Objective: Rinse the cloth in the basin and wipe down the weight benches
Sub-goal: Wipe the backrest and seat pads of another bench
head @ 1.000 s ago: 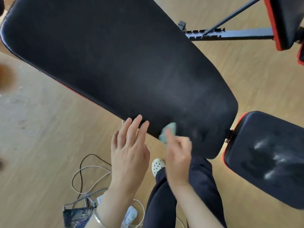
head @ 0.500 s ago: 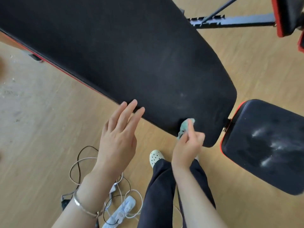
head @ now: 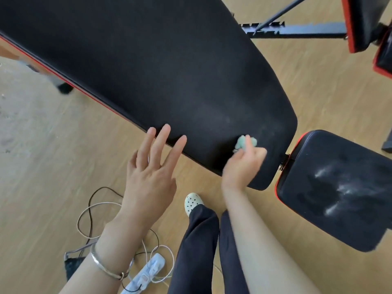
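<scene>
A small pale green cloth (head: 244, 143) is pinched in the closed right hand (head: 241, 166) against the black bench pad (head: 159, 71) at lower centre, while the left hand (head: 150, 177) is held open, empty, fingers spread.

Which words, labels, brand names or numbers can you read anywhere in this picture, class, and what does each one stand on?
None can be read.
The long bench pad and the seat pad show no printing, only pale smears.
The power strip on the floor has a small reddish patch, too blurred to read.
The cloth in the right hand is plain.
</scene>
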